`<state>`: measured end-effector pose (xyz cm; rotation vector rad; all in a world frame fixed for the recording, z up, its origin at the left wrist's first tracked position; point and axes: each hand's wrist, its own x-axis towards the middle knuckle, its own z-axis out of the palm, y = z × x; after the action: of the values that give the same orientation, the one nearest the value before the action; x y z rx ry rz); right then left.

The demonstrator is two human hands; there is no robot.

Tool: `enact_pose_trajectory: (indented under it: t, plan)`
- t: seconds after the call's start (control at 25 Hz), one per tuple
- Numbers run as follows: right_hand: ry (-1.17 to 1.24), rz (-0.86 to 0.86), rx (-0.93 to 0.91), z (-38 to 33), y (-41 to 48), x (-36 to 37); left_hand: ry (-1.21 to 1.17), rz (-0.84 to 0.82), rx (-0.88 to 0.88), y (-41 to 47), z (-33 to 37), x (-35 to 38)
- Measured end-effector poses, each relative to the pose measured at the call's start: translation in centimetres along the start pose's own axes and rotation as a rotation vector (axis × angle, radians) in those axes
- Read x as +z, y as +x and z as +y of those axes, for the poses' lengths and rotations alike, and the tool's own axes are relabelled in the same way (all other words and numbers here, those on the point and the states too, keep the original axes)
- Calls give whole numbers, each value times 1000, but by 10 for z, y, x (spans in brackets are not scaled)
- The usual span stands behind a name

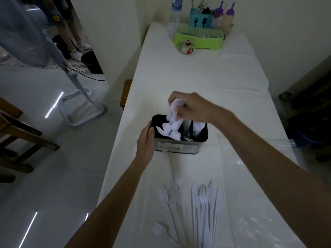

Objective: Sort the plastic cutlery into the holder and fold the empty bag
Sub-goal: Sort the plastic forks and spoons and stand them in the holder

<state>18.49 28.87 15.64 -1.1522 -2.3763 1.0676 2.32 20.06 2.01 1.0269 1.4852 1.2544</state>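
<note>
— Dropping spoons in? Where is the holder (180, 135) sitting?

— It is sitting on the white table (232, 104). The left hand (146, 140) is hugging its side, fingers wrapped on it. The right hand (188, 106) is pinching a bunch of spoons (172, 120) over the left slot.

— Any tips?

— I think keeping it steady and lowering slowly is helping. Forks (170, 203) and knives (213, 203) are waiting nearer.
</note>
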Motion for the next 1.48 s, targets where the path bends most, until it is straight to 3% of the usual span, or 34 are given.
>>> enact_pose_trajectory:
  t: [0.32,0.56,0.64,0.76,0.88,0.96,1.08,1.2,1.4,1.48]
  plan:
    - [-337,154,-1,8,-9,35,-2,-20,5,3,-1,-1]
    - [-446,298,-103,13,-30,50,-24,-13,9,4,-6,0]
    - [-564,314,-176,18,-31,59,-28,-20,18,4,-5,0]
    - [-664,221,-99,19,-27,62,-22,-40,29,1,-2,-1]
    - [-675,210,-86,17,-33,62,8,-56,12,-1,4,-3]
    - [-627,301,-80,14,-46,58,15,-83,22,-4,5,-7]
    - [-352,565,-38,11,-85,65,-2,-7,-116,-23,-11,-10]
    - [-130,678,94,21,-151,103,249,82,-130,-66,-45,-9]
    - [-71,539,436,53,-248,192,811,-416,336,-91,-64,-4]
    - [-28,543,592,59,-268,213,960,-541,461,-85,-58,-1]
